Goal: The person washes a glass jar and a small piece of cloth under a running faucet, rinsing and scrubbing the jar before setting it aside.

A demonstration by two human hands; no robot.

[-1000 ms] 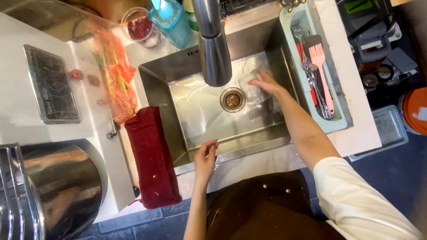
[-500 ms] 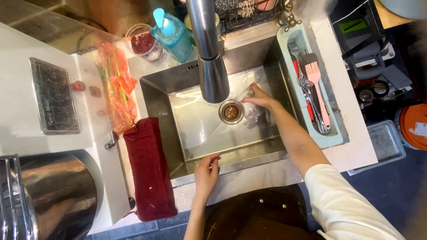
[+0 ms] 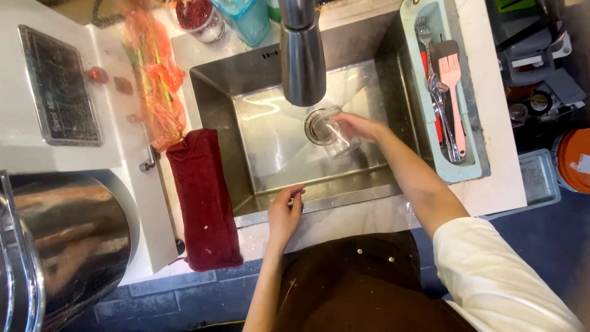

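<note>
My right hand (image 3: 358,126) reaches into the steel sink (image 3: 221,123) and holds a clear drinking glass (image 3: 326,130), tipped on its side just below the grey tap head (image 3: 302,52). The glass's mouth faces up toward the camera. My left hand (image 3: 284,213) rests on the sink's near rim, fingers slightly spread, holding nothing.
A dark red towel (image 3: 205,200) hangs over the counter left of the sink. An orange plastic bag (image 3: 153,92) lies behind it. A pale green cutlery tray (image 3: 445,92) with a pink spatula and spoons sits right of the sink. A large steel pot (image 3: 61,246) stands at lower left.
My right hand has lifted the glass off the sink floor near the drain and tilted it under the tap. My left hand stays on the rim.
</note>
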